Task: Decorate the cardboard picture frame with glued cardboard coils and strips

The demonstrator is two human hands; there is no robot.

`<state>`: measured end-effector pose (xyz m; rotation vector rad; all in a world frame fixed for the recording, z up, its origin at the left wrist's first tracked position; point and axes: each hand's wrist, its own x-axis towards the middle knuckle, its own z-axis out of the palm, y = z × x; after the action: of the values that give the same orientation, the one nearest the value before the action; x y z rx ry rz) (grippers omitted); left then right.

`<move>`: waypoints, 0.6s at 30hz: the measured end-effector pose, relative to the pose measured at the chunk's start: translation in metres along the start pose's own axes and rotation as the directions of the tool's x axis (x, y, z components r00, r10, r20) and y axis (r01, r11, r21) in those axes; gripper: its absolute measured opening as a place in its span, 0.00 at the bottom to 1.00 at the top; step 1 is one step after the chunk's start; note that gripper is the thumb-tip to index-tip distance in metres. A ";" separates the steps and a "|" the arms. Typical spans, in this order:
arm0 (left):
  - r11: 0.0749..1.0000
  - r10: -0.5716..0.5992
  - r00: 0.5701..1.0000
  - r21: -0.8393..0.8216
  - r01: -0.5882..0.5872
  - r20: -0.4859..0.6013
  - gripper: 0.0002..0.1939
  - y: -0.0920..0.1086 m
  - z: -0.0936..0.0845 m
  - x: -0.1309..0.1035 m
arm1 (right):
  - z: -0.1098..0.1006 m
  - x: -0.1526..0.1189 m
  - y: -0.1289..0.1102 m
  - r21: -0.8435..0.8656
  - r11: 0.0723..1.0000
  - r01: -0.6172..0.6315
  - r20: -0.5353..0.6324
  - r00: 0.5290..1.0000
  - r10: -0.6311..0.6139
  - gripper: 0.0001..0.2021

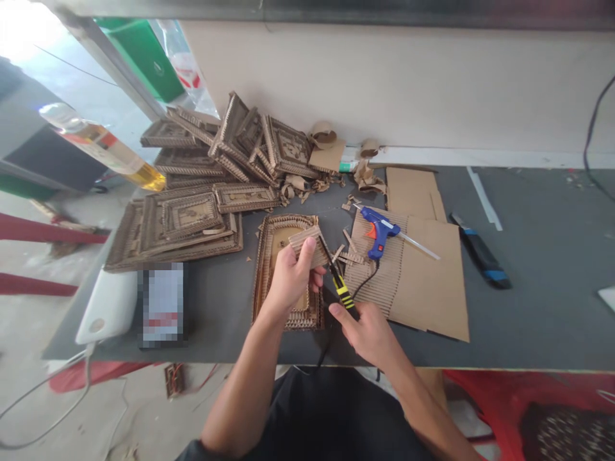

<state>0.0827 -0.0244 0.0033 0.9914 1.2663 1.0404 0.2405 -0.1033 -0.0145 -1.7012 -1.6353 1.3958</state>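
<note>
My left hand (293, 272) pinches a small piece of corrugated cardboard (311, 246), thumb on top of its ribbed face. My right hand (368, 326) is closed around the black-and-yellow handle of a utility knife (343, 291). The knife's dark, thin blade lies along the right edge of the piece. Beneath my left hand sits a layered cardboard frame (262, 282) with a rounded top, partly hidden by the hand. Thin cut cardboard strips (350, 258) lie just right of the piece.
A blue glue gun (379, 230) rests on a cardboard sheet (432, 275). A black-and-blue cutter (483, 253) lies farther right. Finished-looking cardboard frames (177, 224) are piled at left, near a bottle (103, 147), a phone (163, 304) and a white power bank-like device (108, 304).
</note>
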 end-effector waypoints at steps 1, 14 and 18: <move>1.000 0.001 1.000 -0.006 -0.001 0.002 0.24 0.000 0.000 0.000 | -0.001 0.000 0.001 0.019 1.000 -0.006 0.021 1.000 0.006 0.30; 0.999 0.032 0.999 -0.037 -0.031 0.020 0.25 0.000 0.007 -0.015 | 0.002 -0.027 -0.016 -0.200 0.978 -0.050 -0.296 0.955 -0.012 0.15; 0.999 0.026 0.997 -0.025 -0.024 0.068 0.25 0.004 0.012 -0.022 | -0.005 -0.035 -0.023 -0.174 0.982 -0.068 -0.261 0.965 0.021 0.17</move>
<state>0.0941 -0.0451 0.0137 1.0182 1.1858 1.0306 0.2394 -0.1281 0.0198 -1.9416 -1.6249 1.0154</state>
